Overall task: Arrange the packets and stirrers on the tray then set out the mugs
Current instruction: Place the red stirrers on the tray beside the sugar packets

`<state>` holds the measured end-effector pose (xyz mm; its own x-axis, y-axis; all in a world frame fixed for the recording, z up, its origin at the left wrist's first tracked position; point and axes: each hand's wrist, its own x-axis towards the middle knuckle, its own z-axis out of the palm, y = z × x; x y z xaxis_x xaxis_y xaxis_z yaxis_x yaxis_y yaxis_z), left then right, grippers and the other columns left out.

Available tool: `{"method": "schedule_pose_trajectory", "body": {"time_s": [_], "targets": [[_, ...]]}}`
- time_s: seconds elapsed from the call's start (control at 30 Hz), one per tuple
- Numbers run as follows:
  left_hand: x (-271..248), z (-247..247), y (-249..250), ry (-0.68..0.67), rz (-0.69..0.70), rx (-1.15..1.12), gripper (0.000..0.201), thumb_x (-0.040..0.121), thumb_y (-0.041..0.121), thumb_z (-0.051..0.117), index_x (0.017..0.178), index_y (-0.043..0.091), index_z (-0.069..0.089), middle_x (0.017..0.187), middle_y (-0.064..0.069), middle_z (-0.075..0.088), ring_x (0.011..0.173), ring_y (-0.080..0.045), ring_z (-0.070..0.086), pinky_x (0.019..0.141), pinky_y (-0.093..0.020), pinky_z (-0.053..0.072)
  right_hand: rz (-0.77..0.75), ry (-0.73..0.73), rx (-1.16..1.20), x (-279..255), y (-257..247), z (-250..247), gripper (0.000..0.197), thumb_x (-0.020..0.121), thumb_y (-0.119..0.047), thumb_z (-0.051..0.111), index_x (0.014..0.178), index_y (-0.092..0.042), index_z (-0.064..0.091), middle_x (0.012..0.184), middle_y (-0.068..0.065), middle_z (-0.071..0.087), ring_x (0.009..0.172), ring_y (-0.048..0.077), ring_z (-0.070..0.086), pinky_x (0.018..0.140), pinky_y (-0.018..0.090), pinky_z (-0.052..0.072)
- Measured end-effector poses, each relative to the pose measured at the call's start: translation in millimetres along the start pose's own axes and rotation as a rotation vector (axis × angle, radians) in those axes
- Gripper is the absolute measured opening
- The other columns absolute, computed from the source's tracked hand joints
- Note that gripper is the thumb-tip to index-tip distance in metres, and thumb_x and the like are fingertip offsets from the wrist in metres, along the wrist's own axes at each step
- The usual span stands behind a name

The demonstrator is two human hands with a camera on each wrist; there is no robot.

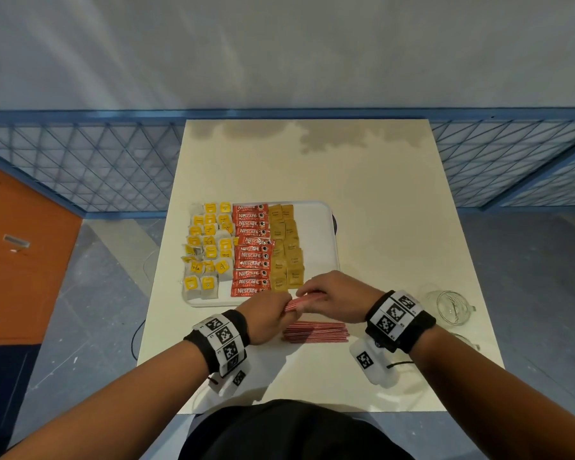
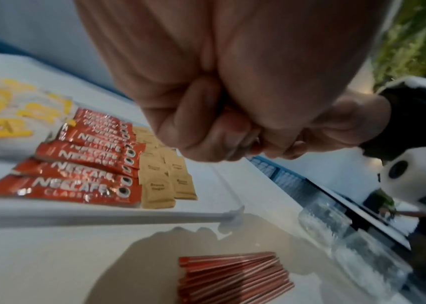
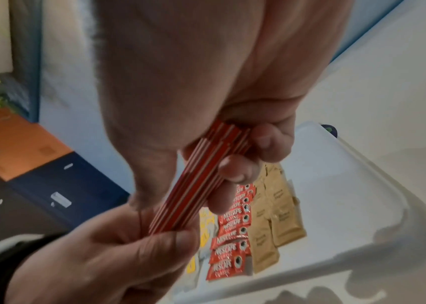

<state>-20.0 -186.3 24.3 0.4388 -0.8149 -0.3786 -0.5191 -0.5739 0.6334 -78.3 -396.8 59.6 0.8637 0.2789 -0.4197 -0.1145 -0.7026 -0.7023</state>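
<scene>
Stirrers, a thin red-and-white striped bundle (image 3: 196,187), are held between both hands just at the near edge of the white plastic tray (image 1: 316,227).

Left hand (image 1: 266,318) curls round one end and right hand (image 1: 334,295) pinches the other, so the bundle's long axis runs left to right, level with the tray's near rim. The bare strip of tray lies just beyond, right of the tan sugar sachets (image 1: 286,247), nearer the right hand. More striped stirrers (image 1: 316,332) lie on the cream worktop (image 1: 379,194) beneath.
</scene>
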Motion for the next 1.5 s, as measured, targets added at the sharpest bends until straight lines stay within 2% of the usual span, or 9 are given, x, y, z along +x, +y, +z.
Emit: {"method": "schedule_pose_trajectory", "body": {"time_s": [0.13,0.33,0.43,0.53,0.7,0.87,1.0,1.2,1.5], "targets": [[1.3,-1.9,6.4,0.080,-0.068,-0.149,0.050,0.089,0.060,0.043,0.075,0.016,0.060,0.062,0.000,0.059,0.054,-0.015,0.051,0.060,-0.038,0.044,0.066,0.278,0.085,6.3,-1.9,-7.5,0.052,0.103,-0.054,0.048,0.077,-0.017,0.074,0.071,0.000,0.069,0.065,0.013,0.061,0.067,0.030,0.046],[5.6,-7.2,22.4,0.157,-0.137,-0.271,0.045,0.095,0.029,0.063,0.056,0.022,0.043,0.047,0.007,0.038,0.042,-0.007,0.037,0.048,-0.021,0.025,0.174,0.445,0.268,23.0,-11.8,4.3,0.061,0.109,-0.044,0.036,0.070,-0.016,0.072,0.066,-0.004,0.066,0.066,0.015,0.062,0.067,0.031,0.045],[6.7,-7.3,22.2,0.130,-0.177,-0.308,0.046,0.096,0.033,0.061,0.056,0.020,0.041,0.049,0.007,0.035,0.041,-0.009,0.030,0.049,-0.026,0.024,0.158,0.448,0.393,26.9,-13.5,5.4,0.042,0.108,-0.033,0.043,0.079,-0.016,0.069,0.072,-0.012,0.062,0.082,0.015,0.066,0.073,0.032,0.047],[9.6,-11.4,19.3,0.113,-0.256,-0.395,0.042,0.096,0.032,0.060,0.060,0.017,0.044,0.050,0.005,0.037,0.042,-0.009,0.030,0.050,-0.029,0.029,0.149,0.455,0.540,28.0,-11.6,2.5,0.024,0.105,-0.040,0.051,0.099,-0.021,0.065,0.077,-0.008,0.061,0.065,0.014,0.057,0.066,0.036,0.049],[16.7,-21.9,22.7,0.110,-0.362,-0.668,0.030,0.093,0.019,0.061,0.064,0.013,0.052,0.047,0.000,0.048,0.040,-0.019,0.042,0.045,-0.026,0.035,0.104,0.376,0.706,26.2,-9.2,-1.9,0.009,0.101,-0.028,0.064,0.099,-0.021,0.068,0.062,-0.018,0.063,0.052,-0.001,0.049,0.056,0.015,0.040],[28.0,-24.8,31.0,0.133,-0.406,-0.874,0.014,0.092,0.015,0.061,0.081,0.009,0.056,0.050,-0.004,0.049,0.040,-0.018,0.040,0.042,-0.024,0.033,0.153,0.371,0.968,34.1,-2.1,-3.7,0.026,0.098,-0.029,0.068,0.118,-0.015,0.072,0.075,0.003,0.053,0.058,0.010,0.036,0.053,0.022,0.032],[39.0,-27.1,33.2,0.133,-0.419,-0.913,0.013,0.091,0.013,0.061,0.079,0.008,0.061,0.050,-0.004,0.050,0.040,-0.016,0.040,0.043,-0.024,0.033,0.115,0.320,0.870,38.8,-3.0,-13.6,0.012,0.098,-0.026,0.068,0.096,-0.025,0.080,0.074,0.010,0.054,0.058,0.013,0.034,0.054,0.025,0.030],[58.4,-40.9,32.0,-0.011,-0.382,-0.825,0.030,0.095,0.020,0.059,0.067,0.012,0.059,0.050,-0.002,0.056,0.040,-0.016,0.048,0.045,-0.026,0.039,0.161,0.257,0.670,53.7,1.2,-36.6,0.042,0.100,-0.032,0.065,0.058,-0.030,0.066,0.053,-0.002,0.044,0.052,0.016,0.033,0.057,0.032,0.030],[103.5,-65.5,19.8,-0.022,-0.379,-0.752,0.028,0.095,0.033,0.066,0.090,0.005,0.066,0.069,-0.005,0.070,0.049,-0.014,0.062,0.050,-0.025,0.053,0.300,0.208,0.461,101.5,20.1,-78.7,0.045,0.097,-0.036,0.064,0.057,-0.017,0.056,0.050,-0.002,0.052,0.046,0.014,0.040,0.061,0.032,0.040]]}}
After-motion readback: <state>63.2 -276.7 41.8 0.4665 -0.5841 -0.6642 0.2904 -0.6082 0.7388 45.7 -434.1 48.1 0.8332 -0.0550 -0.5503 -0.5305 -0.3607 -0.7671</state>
